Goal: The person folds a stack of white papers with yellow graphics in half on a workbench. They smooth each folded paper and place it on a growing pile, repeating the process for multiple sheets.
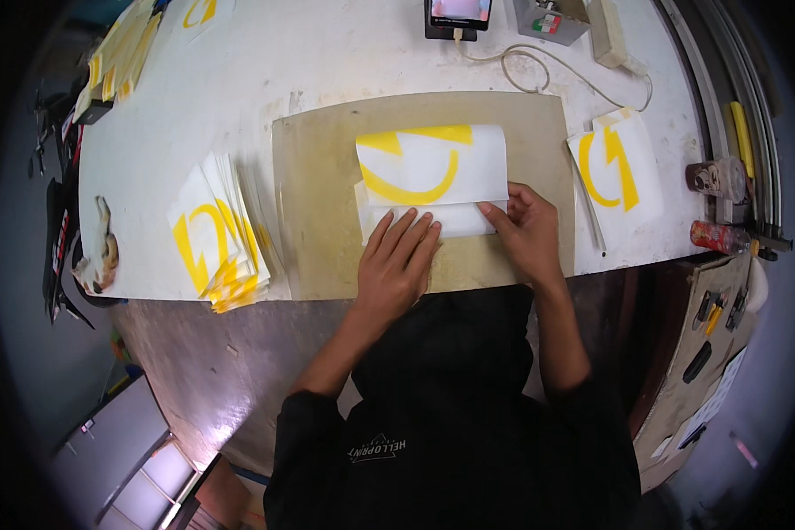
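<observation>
A white paper piece with a yellow print (433, 163) lies folded on a tan mat (318, 177) in front of me. A pale flap runs along its near edge. My left hand (397, 261) rests flat on that flap, fingers stretched out side by side. At the paper's right near corner, my right hand (528, 231) is closed, its thumb on the fold and its fingers curled at the edge. A fanned stack of similar printed papers (216, 234) lies left of the mat, partly past the table's front edge. More printed paper (611, 172) lies to the right.
At the back are a phone (458, 13) on a stand, its cable (526, 53) looping right, and a grey box (552, 22). More yellow-printed papers (124, 53) stand far left. A cup (715, 179) and a red bottle (720, 237) are at the right edge.
</observation>
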